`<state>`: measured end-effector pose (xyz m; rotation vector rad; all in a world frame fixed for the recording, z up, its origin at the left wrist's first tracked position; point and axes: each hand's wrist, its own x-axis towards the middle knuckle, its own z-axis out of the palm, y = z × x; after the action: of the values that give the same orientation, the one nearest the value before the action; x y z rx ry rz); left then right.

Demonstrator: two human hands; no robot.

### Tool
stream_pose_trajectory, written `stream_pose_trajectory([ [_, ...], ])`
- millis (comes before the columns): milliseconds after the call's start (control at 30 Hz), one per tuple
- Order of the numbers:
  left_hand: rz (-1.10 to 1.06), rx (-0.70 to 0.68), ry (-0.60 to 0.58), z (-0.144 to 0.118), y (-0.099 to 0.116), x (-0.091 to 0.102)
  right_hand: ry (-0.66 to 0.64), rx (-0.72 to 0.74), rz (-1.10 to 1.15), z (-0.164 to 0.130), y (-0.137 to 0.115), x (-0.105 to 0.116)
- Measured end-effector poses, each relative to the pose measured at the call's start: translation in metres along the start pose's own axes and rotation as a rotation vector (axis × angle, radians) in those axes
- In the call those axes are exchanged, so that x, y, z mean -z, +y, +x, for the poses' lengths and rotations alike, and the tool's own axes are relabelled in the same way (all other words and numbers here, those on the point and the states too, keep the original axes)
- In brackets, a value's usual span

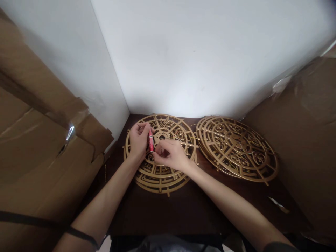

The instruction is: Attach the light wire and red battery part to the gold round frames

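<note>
- While we look down at the table [168, 215], our left hand [141, 136] pinches a small red tube [151, 141] near its far end, the thumb and fingertips closed on it.
- Our right hand [172, 152] is at the tube's near end, its fingers curled and its thumb reaching toward the tip; we cannot tell whether they grip anything (the hand itself hides part of the view).
- The tube, red with a silvery band, stands tilted between our two hands, above the left stack of gold discs [168, 135].
- These discs are openwork, with spokes and scrolls, and we see lower ones jutting out on our side.
- Just beside them, to our right, lies the right stack of gold discs [237, 143].
- Near that second stack, we see a small pale object [278, 204] on the table.
- Cardboard [49, 164] flanks us on the left, and a white wall [196, 59] rises behind.
</note>
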<state>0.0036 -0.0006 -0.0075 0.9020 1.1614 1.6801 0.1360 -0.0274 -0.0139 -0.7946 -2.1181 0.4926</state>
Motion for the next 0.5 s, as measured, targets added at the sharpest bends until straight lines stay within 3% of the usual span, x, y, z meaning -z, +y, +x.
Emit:
stream_pose_trajectory([
  [233,0.009,-0.006,-0.018,-0.0019,-0.0011,0.0008,0.047,0.034,-0.063,0.0000,-0.0014,-0.0028],
  [500,0.018,-0.005,-0.020,-0.0007,-0.0007,0.0007,-0.005,0.056,-0.062,0.0005,0.0009,-0.0005],
])
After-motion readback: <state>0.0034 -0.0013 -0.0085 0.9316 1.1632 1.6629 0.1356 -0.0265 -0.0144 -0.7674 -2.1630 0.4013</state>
